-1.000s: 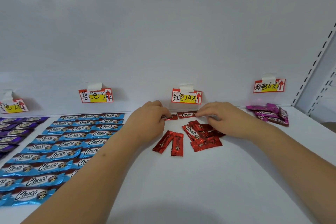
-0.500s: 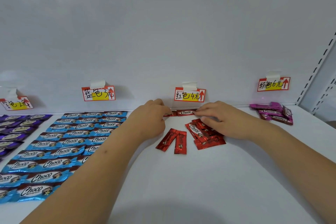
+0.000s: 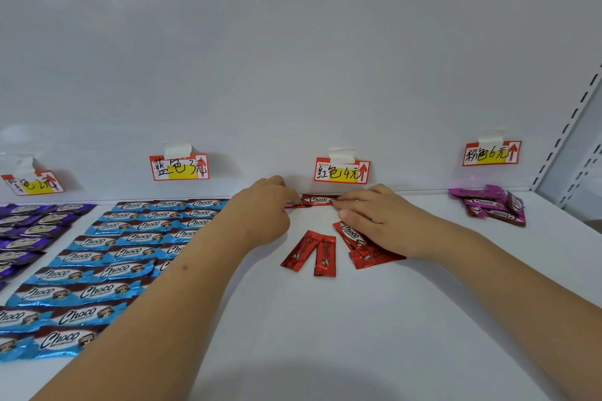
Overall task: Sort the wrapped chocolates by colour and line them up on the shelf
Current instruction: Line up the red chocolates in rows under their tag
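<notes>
Two hands meet at one red chocolate (image 3: pixel 318 199), which lies flat against the back wall of the shelf (image 3: pixel 358 319) under the red label (image 3: pixel 342 171), its long axis left to right. The left hand (image 3: pixel 260 215) pinches its left end and the right hand (image 3: pixel 374 221) pinches its right end. Loose red chocolates (image 3: pixel 325 254) wait just in front, nearer the right hand.

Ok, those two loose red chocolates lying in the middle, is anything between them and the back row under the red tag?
Nothing visible lies on the bare shelf between the two loose red chocolates and the back row. Only the left hand and right hand hang over that row's ends, each touching a wrapper there.
</notes>
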Tool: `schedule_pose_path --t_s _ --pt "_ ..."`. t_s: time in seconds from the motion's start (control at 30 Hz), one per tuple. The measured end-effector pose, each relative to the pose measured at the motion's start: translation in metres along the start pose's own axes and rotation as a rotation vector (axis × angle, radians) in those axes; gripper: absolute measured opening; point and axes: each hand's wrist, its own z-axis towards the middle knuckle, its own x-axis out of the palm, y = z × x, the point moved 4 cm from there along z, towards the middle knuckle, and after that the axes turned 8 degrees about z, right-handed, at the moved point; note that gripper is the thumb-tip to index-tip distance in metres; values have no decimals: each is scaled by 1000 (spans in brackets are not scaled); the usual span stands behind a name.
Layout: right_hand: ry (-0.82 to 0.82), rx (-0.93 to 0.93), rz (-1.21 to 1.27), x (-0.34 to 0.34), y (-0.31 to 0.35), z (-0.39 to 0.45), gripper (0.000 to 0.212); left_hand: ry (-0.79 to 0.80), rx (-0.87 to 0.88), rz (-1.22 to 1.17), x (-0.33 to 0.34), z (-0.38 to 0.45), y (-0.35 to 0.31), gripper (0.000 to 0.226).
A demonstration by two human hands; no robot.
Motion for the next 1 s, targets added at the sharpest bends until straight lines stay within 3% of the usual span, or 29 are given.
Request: schedule_pose_path --t_s 0.07,0.2,0.3,0.43,0.53,0.63,0.83,1.0 --pt "-4 -17 9 -4 7 -3 87 2 2 0 0 0 0 49" --pt "-80 -31 68 -24 13 -11 46 -72 7 -41 -8 1 -3 33" --pt "-153 82 102 -40 5 -20 34 -40 0 -98 -17 -3 -7 13" --pt "-134 109 97 -41 14 -24 34 308 -21 -104 -9 -12 -9 37" --pt "-44 68 88 -29 24 -20 43 342 39 -113 -9 -13 -11 37" --pt "15 48 141 -25 28 -20 36 345 101 -153 -10 -13 -14 26" --pt "19 113 397 -34 24 -26 11 267 162 -381 -14 -11 -18 14" --pt "-171 126 757 -46 16 -26 7 -34 133 -575 -21 -5 -18 9"
